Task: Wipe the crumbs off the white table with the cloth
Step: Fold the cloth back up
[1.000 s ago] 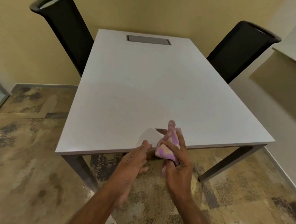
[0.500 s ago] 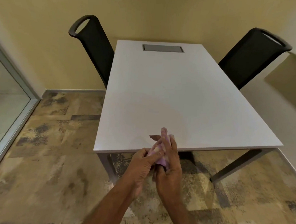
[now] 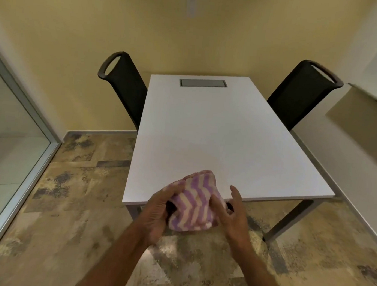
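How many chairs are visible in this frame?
2. The left chair stands beside the far left edge of the white table; the right chair stands beside its far right edge. Any chair behind the camera would be out of view.

Cloth [image 3: 193, 206] purple-cream zigzag; table [image 3: 217, 133] white; chairs [image 3: 125, 87] black; wall [image 3: 102, 25] yellow.
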The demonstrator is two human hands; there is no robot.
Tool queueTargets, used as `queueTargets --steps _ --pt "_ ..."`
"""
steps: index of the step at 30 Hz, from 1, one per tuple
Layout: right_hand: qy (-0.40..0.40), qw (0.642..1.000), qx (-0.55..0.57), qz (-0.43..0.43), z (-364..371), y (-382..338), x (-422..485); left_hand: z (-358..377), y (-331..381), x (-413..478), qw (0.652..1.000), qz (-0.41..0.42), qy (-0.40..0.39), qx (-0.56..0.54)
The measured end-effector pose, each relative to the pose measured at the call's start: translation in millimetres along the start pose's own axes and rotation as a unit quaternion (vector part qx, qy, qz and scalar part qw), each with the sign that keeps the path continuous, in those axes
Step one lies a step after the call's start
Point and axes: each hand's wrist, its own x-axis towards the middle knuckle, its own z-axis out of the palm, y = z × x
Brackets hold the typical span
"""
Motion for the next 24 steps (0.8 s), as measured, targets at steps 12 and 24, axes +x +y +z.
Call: queueTargets --steps 12,24 --pt "-0.157 0.972 0.152 0.084 -49 -62 2 54 14 -20 0.993 0.026 0.116 0.015" --pt "-0.07 0.995 0.04 -0.052 -23 -89 21 35 43 14 0.992 0.025 0.125 0.009"
